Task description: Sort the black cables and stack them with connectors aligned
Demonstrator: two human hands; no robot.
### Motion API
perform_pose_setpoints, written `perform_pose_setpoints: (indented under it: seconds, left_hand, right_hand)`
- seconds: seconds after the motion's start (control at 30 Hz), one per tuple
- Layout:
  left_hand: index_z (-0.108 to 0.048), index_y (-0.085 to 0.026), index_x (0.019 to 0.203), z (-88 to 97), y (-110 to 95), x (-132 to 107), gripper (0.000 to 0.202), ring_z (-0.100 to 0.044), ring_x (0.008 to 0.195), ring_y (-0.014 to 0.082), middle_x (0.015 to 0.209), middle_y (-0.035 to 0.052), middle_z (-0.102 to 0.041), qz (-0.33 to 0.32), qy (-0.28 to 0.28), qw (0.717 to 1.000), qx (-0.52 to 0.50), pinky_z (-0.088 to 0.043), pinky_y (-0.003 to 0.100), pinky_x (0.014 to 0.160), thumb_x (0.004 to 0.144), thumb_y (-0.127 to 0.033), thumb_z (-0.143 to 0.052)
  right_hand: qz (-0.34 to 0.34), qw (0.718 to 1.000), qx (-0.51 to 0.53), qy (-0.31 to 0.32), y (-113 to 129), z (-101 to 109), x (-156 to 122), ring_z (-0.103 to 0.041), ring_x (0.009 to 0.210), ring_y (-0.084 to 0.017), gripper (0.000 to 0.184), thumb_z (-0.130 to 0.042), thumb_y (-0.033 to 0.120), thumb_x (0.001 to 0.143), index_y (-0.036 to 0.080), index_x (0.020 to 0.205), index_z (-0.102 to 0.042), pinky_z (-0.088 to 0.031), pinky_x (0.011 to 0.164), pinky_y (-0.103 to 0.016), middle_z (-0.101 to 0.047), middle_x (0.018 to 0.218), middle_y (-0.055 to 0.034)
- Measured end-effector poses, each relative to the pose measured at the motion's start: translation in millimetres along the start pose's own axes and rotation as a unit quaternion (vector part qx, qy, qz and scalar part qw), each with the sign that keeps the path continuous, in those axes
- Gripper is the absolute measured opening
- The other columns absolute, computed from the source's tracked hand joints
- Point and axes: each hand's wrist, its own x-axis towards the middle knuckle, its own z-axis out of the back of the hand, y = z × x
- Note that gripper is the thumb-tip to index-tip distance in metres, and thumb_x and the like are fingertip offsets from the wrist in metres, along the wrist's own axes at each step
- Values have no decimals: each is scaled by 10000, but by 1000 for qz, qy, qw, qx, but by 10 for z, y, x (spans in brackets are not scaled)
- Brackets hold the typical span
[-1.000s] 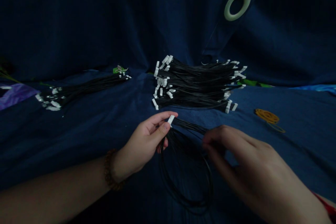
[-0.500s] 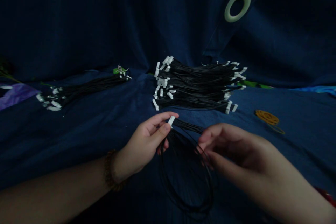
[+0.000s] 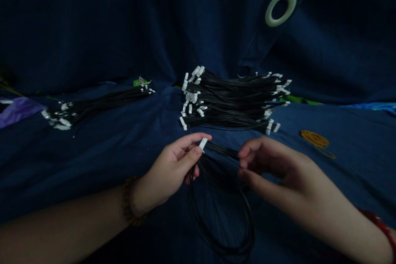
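My left hand (image 3: pixel 173 169) pinches a white connector (image 3: pixel 203 144) on the end of a bundle of thin black wires (image 3: pixel 221 214). The wires hang down from my hands in a loop over the blue cloth. My right hand (image 3: pixel 272 169) is closed on the same wires a little to the right, fingers curled around the strands. Just behind my hands lies a big pile of black wires with white connectors (image 3: pixel 232 101).
A smaller bundle of black wires with white ends (image 3: pixel 93 105) lies at the left. Orange rubber bands (image 3: pixel 314 137) sit on the blue cloth (image 3: pixel 93 161) at the right. A pale ring (image 3: pixel 280 7) is set in the dark curtain behind.
My right hand has shifted slightly up and right along the wires and curled its fingers tighter. My left hand has hardly moved.
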Motion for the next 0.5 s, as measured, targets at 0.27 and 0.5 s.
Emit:
perform_pose_setpoints:
  seconds: [0.27, 0.5]
  left_hand:
    - [-484, -211, 1163, -14, -19, -10, 390, -430, 457, 27, 604, -38, -431, -2, 7, 1000, 2, -334, 111, 383, 812, -377, -511]
    - [-475, -207, 1179, -61, -28, -49, 407, -413, 421, 32, 544, -46, -423, 21, 30, 999, 8, -326, 112, 374, 820, -398, -488]
  right_hand:
    - [251, 873, -407, -99, -119, -60, -41, -465, 791, -215, 181, -504, 116, 805, 113, 928, -638, -408, 632, -324, -533, 900, -128]
    - [249, 827, -490, -116, -143, -120, -16, -429, 730, -215, 121, -582, 150, 751, 149, 870, -608, -360, 597, -324, -550, 863, -100]
